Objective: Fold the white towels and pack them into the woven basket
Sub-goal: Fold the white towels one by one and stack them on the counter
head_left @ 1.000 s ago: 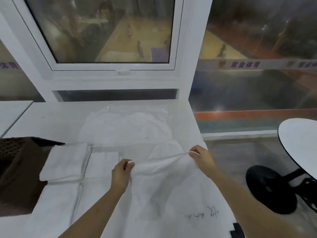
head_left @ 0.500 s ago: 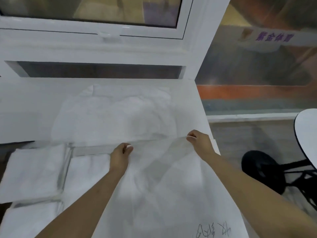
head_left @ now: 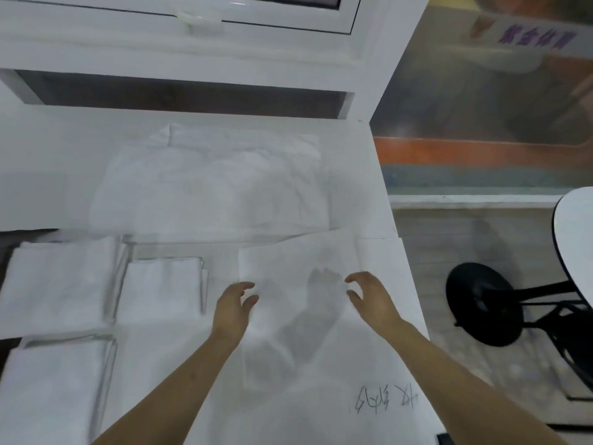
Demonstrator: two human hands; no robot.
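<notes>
On the table point(head_left: 48, 149), both hands (left hand point(head_left: 232, 308), right hand point(head_left: 372, 298)) released the towel point(head_left: 288, 261).

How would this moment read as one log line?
step: folding | left hand: open above towel | right hand: open above towel | folded towels: on table left | basket: out of view

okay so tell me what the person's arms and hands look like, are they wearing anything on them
Nothing is worn that the head view shows. The left hand and right hand are bare, with no gloves, and no rings or watch can be made out, though the picture is a bit blurred. Both forearms are bare as far as the frame's bottom edge, so no sleeves or cuffs show. No markings are visible on them.
</notes>
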